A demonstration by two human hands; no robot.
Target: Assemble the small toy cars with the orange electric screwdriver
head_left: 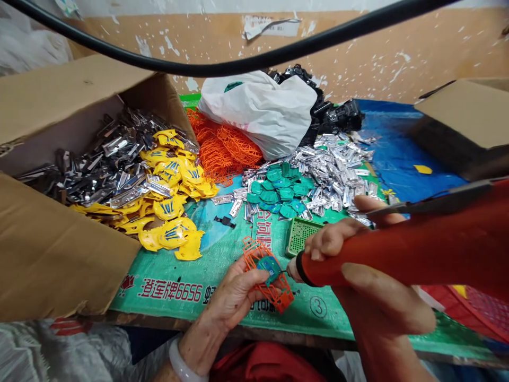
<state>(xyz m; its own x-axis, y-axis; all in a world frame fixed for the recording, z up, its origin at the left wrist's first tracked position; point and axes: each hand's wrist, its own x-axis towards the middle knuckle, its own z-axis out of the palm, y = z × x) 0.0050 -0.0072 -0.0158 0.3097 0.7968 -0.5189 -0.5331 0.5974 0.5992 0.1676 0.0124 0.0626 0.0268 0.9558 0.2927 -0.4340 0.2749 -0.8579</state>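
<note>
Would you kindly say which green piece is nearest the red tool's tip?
The green piece with the orange frame in the left hand; the others lie heaped among silvery parts.

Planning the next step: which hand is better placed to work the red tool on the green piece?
The right, I'd say: the right hand grips the red tool, which points at the green piece from close by. The left hand is occupied holding that piece and the orange frame.

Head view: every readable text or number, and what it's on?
"澄莲牌6656" (digits uncertain): green sheet.
"3", circled: same sheet.
Sheet's other characters: partly covered or unclear.
Wall label: too blurred.
Held green piece, yellow parts, white bag: markings too small or blurred.
</note>
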